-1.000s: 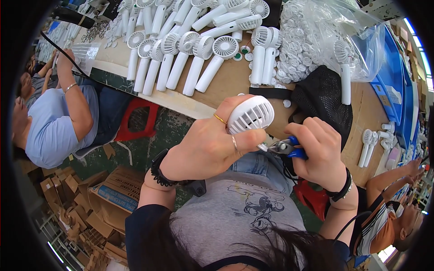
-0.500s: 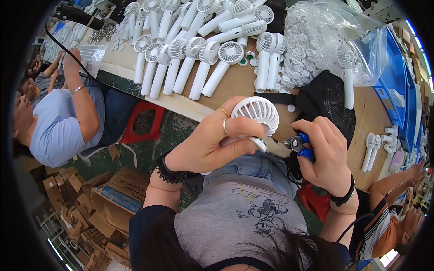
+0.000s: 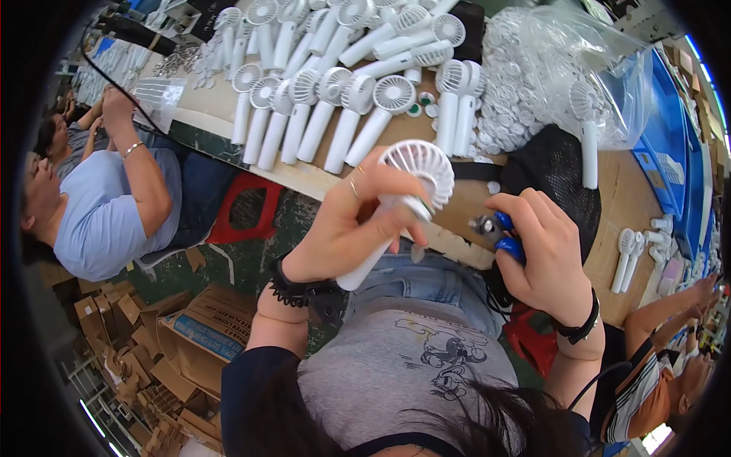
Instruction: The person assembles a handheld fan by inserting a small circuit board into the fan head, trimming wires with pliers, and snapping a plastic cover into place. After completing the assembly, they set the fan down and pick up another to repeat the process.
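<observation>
A white handheld fan (image 3: 428,169) is gripped in my left hand (image 3: 352,221), its slatted round head up and its handle slanting down past my palm. My thumb and fingers press around a small white piece at the fan's neck; what it is, I cannot make out. My right hand (image 3: 544,247) is closed on blue-handled pliers (image 3: 509,242), whose metal jaws point left toward the fan without touching it. Across the bench lie several more white handheld fans (image 3: 394,94) in rows, heads away from me.
The wooden workbench (image 3: 449,225) also bears a pile of small white round parts (image 3: 506,84), a clear plastic bag (image 3: 617,91) and black mesh cloth (image 3: 556,175). Blue trays (image 3: 662,167) line the right. One person (image 3: 106,206) sits left, another (image 3: 647,381) right. Cardboard boxes (image 3: 202,327) stand lower left.
My left hand has moved slightly left and turned the fan, so its handle now shows below my palm. The pliers have shifted a little, still in my right hand.
</observation>
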Action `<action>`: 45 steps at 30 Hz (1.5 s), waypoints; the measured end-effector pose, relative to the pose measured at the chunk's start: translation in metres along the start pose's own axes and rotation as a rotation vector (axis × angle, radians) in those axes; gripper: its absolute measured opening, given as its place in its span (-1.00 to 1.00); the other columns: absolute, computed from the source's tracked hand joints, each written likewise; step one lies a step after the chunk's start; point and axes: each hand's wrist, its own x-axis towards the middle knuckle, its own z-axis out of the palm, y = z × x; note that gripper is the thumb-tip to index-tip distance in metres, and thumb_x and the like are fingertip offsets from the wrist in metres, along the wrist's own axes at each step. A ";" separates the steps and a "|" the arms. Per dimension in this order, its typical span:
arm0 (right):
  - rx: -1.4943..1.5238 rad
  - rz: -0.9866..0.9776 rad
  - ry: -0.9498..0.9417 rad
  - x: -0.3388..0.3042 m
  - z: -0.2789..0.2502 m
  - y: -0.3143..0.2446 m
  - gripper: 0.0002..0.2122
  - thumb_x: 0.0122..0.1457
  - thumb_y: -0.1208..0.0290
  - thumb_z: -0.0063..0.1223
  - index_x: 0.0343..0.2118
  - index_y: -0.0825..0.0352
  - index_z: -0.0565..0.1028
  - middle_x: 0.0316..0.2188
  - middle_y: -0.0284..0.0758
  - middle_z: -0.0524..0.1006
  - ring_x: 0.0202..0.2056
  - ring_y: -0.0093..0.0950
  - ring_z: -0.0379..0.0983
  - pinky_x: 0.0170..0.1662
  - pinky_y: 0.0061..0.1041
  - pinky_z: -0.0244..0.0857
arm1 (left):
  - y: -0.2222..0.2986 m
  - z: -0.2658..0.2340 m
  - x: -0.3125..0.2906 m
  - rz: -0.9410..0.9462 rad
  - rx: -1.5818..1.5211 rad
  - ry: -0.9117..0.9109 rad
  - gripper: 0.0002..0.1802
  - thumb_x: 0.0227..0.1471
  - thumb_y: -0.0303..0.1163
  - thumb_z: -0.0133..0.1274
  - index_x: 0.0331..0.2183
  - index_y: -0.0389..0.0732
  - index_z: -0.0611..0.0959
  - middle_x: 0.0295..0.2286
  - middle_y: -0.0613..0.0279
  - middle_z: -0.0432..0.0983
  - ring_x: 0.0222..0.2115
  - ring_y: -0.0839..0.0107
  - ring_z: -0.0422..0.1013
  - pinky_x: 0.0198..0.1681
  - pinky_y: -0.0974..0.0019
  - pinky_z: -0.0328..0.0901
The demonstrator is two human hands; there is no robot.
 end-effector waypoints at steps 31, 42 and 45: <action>0.823 0.354 -0.110 0.043 0.030 0.014 -0.84 0.06 0.38 0.03 -0.48 0.40 0.42 -0.65 -0.54 0.29 -0.57 -0.75 0.12 -0.53 -0.70 0.03 | -0.024 0.013 0.009 -0.221 -0.124 0.077 -0.75 0.18 -0.25 -0.17 -0.17 -0.18 0.40 -0.32 0.29 0.37 -0.51 0.54 0.46 -0.57 0.60 0.27; 0.770 0.241 -0.072 0.060 0.021 0.010 -0.80 0.07 0.35 0.03 -0.51 0.42 0.42 -0.67 -0.51 0.30 -0.56 -0.74 0.15 -0.51 -0.68 0.07 | -0.024 0.009 0.014 -0.393 -0.394 0.045 -0.72 0.18 -0.17 -0.23 -0.22 -0.17 0.39 -0.34 0.22 0.40 -0.57 0.37 0.48 -0.66 0.53 0.26; 0.848 0.231 -0.056 0.063 0.017 0.009 -0.80 0.07 0.36 0.03 -0.49 0.43 0.42 -0.65 -0.52 0.32 -0.55 -0.74 0.19 -0.49 -0.69 0.09 | -0.025 0.006 0.014 -0.406 -0.507 0.095 -0.67 0.19 -0.11 -0.28 -0.24 -0.18 0.38 -0.39 0.19 0.42 -0.60 0.30 0.47 -0.69 0.52 0.24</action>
